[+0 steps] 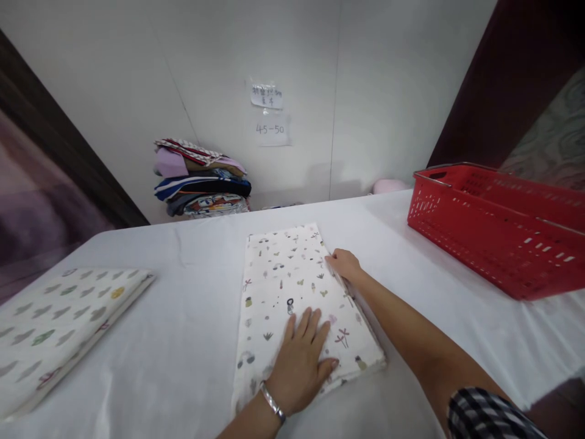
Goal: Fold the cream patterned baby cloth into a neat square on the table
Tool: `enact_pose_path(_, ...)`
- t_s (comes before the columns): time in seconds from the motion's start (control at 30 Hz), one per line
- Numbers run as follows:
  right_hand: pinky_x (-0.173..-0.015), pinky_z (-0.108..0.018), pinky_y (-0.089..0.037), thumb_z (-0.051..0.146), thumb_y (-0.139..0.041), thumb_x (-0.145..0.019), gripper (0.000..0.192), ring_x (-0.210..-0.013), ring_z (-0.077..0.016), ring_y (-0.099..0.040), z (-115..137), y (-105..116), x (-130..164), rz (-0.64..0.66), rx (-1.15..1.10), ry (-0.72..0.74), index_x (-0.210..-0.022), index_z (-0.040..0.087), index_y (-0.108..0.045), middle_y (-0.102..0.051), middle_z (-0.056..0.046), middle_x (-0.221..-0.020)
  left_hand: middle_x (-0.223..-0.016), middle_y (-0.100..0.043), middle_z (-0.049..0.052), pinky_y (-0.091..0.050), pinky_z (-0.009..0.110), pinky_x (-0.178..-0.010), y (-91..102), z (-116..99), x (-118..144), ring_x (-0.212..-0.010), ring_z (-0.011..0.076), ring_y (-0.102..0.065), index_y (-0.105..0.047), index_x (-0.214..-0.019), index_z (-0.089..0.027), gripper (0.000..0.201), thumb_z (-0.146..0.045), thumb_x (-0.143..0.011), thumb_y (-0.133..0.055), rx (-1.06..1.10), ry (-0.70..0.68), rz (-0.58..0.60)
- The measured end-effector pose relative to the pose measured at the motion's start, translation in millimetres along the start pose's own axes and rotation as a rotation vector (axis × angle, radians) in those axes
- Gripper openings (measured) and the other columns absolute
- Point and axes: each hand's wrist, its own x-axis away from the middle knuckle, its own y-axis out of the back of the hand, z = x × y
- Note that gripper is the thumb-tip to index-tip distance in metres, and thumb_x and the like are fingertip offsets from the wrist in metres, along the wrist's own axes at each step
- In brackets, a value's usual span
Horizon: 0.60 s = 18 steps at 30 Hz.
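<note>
Resting the left hand [301, 363] palm down on the near part of a folded white cloth [281, 268], with fingers a little apart and gripping nothing. Touching the right edge of the same cloth, farther up, with the right hand [346, 266], fingers close together; cannot tell whether pinching the fabric or only set against it. Wearing a silver bracelet [273, 403] at the left wrist and a checked sleeve [487, 413] on the right arm. Placed flat near the middle of the white-covered worktop [192, 323], and printed with small rainbows and plants. To the left, well apart, a second folded cloth [59, 323] with grey cloud-like shapes. To the right, a red basket [475, 244] with perforated sides. Beyond the far edge, stacked against the wall [388, 91], a pile of folded fabrics [201, 183]; above, a paper marked "45-50" [270, 135].
</note>
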Motion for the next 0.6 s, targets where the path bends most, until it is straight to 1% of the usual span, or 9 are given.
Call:
enact_pose_path(0.07,-0.059,-0.025,-0.034,0.042,-0.044,-0.082,0.028,-0.081,-0.0193,-0.057,5.8,-0.3,-8.2,0.004,0.002,-0.009,-0.083,0.019,-0.06,-0.065,-0.006,-0.089,-0.147,-0.022,0.008,-0.016,0.058,-0.106,1.6,-0.5,-0.2,-0.135,0.0302,-0.015,-0.028,-0.139,-0.026,0.059,-0.054,-0.087,-0.032,0.006,0.005,0.014)
enact_pose_path(0.13,-0.058,-0.025,-0.034,0.038,-0.042,-0.083,0.027,-0.082,-0.0195,-0.058,9.1,-2.1,-13.3,-0.002,-0.007,-0.02,-0.083,0.019,-0.06,-0.065,-0.006,-0.09,-0.147,-0.021,0.008,-0.016,0.058,-0.106,3.0,-1.1,-0.2,-0.135,0.0301,-0.014,-0.027,-0.139,-0.025,0.059,-0.054,-0.087,-0.031,0.013,0.007,0.022)
enact_pose_path(0.3,-0.059,-0.025,-0.035,0.035,-0.039,-0.085,0.025,-0.083,-0.0195,-0.057,7.7,-6.8,-18.0,-0.015,-0.015,-0.025,-0.084,0.019,-0.059,-0.064,-0.006,-0.092,-0.147,-0.022,0.008,-0.017,0.058,-0.106,2.4,-1.5,0.2,-0.135,0.0302,-0.015,-0.027,-0.139,-0.025,0.059,-0.052,-0.087,-0.033,0.024,0.0,0.002)
enact_pose_path(0.47,-0.061,-0.025,-0.036,0.038,-0.039,-0.086,0.028,-0.085,-0.0198,-0.057,11.1,-3.8,-28.9,-0.017,0.02,-0.031,-0.089,0.018,-0.058,-0.064,-0.007,-0.093,-0.147,-0.022,0.008,-0.017,0.059,-0.106,0.5,-0.5,0.8,-0.135,0.0301,-0.015,-0.026,-0.14,-0.027,0.06,-0.053,-0.086,-0.034,0.039,0.005,-0.002)
enact_pose_path(0.6,-0.064,-0.026,-0.037,0.033,-0.037,-0.088,0.026,-0.088,-0.02,-0.057,16.1,-3.6,-32.6,-0.03,0.043,-0.012,-0.092,0.017,-0.058,-0.064,-0.009,-0.096,-0.147,-0.021,0.007,-0.017,0.059,-0.106,-0.1,0.2,1.3,-0.135,0.0299,-0.014,-0.026,-0.14,-0.027,0.06,-0.052,-0.087,-0.034,0.049,0.003,-0.006)
